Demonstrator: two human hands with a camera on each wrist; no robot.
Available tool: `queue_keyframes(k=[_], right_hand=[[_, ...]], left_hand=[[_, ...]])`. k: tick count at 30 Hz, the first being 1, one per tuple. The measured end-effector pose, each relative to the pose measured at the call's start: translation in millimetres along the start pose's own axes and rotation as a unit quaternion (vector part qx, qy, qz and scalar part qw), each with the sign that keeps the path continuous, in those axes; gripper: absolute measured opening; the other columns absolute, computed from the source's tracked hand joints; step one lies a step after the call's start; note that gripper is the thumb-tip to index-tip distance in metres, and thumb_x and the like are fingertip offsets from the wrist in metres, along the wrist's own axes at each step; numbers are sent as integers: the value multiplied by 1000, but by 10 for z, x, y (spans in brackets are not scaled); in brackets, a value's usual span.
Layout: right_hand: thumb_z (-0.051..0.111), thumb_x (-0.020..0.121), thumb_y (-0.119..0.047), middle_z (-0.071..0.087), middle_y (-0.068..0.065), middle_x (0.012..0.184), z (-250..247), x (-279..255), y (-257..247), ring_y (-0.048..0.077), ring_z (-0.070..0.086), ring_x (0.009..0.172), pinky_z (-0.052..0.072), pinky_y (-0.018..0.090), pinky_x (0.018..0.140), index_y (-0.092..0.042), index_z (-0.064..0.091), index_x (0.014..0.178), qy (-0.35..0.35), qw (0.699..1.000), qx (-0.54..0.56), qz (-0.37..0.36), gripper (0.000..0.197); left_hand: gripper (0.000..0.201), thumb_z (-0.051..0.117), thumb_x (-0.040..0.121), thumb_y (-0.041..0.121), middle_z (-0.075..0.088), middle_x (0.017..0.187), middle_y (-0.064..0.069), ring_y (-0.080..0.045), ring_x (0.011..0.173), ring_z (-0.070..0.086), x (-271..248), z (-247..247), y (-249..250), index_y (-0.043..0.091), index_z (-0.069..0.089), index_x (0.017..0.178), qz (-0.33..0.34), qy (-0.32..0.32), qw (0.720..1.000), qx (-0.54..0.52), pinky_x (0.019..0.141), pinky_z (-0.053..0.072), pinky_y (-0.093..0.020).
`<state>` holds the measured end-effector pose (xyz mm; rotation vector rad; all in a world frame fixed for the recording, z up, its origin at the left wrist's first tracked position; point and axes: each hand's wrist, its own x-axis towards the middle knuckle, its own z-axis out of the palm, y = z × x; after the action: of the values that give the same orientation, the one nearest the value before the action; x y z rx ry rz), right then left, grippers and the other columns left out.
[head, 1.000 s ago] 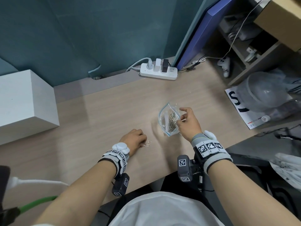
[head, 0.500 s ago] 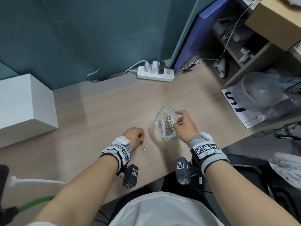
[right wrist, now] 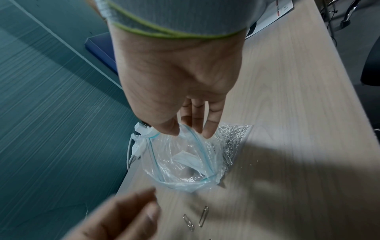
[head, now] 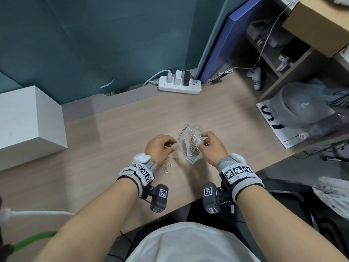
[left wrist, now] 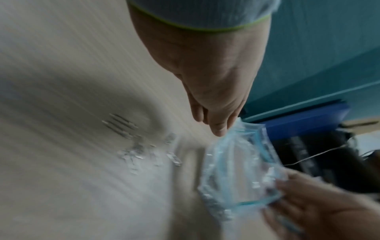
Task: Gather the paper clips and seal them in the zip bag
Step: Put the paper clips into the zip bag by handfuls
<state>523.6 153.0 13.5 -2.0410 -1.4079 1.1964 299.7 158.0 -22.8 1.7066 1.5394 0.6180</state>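
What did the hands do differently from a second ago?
The left hand lifted off the loose paper clips on the desk and moved right, toward the mouth of the zip bag. Whether it carries a clip is too blurred to tell. The right hand still pinches the bag's rim, holding it open, with many clips already inside. A few clips still lie on the desk.

Large "S" on white sheet (head: 272, 118)

Loose paper clips (head: 167, 166) on desk (head: 113, 140), left of zip bag (head: 186, 148)
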Motion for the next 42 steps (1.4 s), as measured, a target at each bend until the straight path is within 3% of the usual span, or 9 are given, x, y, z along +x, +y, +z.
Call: queue_keyframes(k=[3,7,20,25,27,30,36,40,42], right_hand=[[56,92,-10,65,-2,88,14,-3,-8,23,63,83,49,34,79,-23,59,118,-3,1000,2,0,29],[55,91,-10,64,-2,86,15,9,4,22,61,81,51,37,81,-23,59,117,-4,1000,-1,-2,29],[57,91,-11,64,-7,79,1,68,9,20,61,73,54,41,79,-24,60,113,5,1000,-13,0,26],[57,90,-12,64,-8,78,-22,109,-37,21,62,73,55,42,79,-28,61,109,7,1000,-16,6,25],[57,91,-11,63,-8,78,-31,108,-50,19,62,74,53,37,77,-27,61,110,9,1000,-14,6,24],[57,93,-11,63,-8,79,-18,114,-79,17,61,73,47,31,73,-24,62,111,11,1000,-13,2,23],[57,92,-7,63,-7,78,8,134,-123,20,61,72,50,33,73,-21,62,112,15,1000,-3,5,25],[58,91,-5,63,-5,79,31,136,-159,20,61,71,51,33,72,-20,62,114,14,1000,6,0,27],[57,92,-6,63,-6,78,12,136,-182,18,60,69,47,29,68,-21,62,112,23,1000,9,-1,26]], left_hand=[[50,86,73,30,61,114,7,-15,106,59,-167,-25,-355,31,69,121,-25,-100,986,131,91,51,-34],[72,84,70,37,54,131,4,-23,116,48,-304,69,-551,35,59,137,46,-173,961,210,97,44,-37],[17,69,87,21,59,105,8,-19,103,55,-4,303,-392,28,66,103,96,-181,945,254,71,52,-34],[18,45,85,34,55,93,6,-23,89,56,-33,283,-453,25,58,93,86,-199,940,262,59,33,-28],[19,40,83,34,55,91,4,-25,84,55,-49,248,-455,25,54,89,69,-201,945,249,60,36,-32],[12,55,87,12,51,92,3,-27,84,54,-61,159,-460,22,53,94,67,-175,952,241,65,46,-34],[7,62,94,12,59,97,-2,-19,85,55,184,-3,139,18,63,97,94,-4,995,17,77,44,-31],[19,74,86,14,59,99,4,-15,86,59,334,-28,414,18,70,104,143,-77,987,14,79,45,-27],[18,71,89,12,61,101,2,-16,89,60,353,-77,318,19,71,105,128,-57,990,25,82,46,-29]])
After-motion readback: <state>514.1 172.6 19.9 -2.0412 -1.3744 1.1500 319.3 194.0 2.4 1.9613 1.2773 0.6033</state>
